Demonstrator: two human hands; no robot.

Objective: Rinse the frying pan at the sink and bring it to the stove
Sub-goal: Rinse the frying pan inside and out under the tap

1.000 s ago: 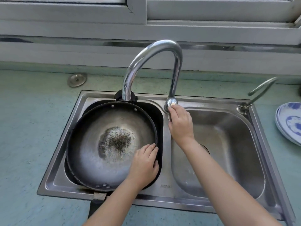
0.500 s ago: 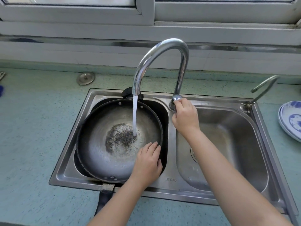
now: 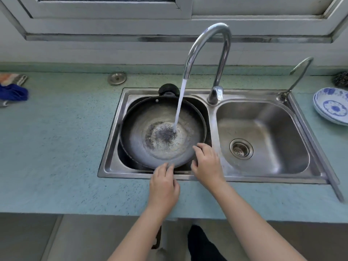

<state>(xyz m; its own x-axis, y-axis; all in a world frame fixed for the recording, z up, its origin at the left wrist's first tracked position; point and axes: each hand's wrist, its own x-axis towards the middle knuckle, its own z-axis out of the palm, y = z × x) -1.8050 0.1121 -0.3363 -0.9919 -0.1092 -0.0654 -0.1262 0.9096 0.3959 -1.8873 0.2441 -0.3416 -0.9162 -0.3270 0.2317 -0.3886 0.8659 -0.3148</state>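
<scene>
A dark frying pan [image 3: 135,132] with burnt specks in its middle lies in the left basin of a steel double sink [image 3: 111,162]. Water runs from the curved faucet [image 3: 207,34] into the pan's centre. My left hand [image 3: 163,185] lies palm down over the pan's near rim where the handle joins, fingers bent onto it. The handle's end [image 3: 157,240] shows below the counter edge, under my forearm. My right hand [image 3: 207,164] rests at the pan's near right rim, fingertips touching it and fingers slightly apart.
The right basin [image 3: 263,132] holds only a drain strainer [image 3: 241,148]. A small second tap [image 3: 299,76] stands at the sink's far right corner, with blue-patterned plates [image 3: 331,108] beside it. Cloths [image 3: 13,89] lie on the teal counter at far left. A window frame runs behind.
My right hand left the faucet lever and came down to the pan's near right rim. My left hand slid from the right rim to the near rim at the handle. Water keeps running.
</scene>
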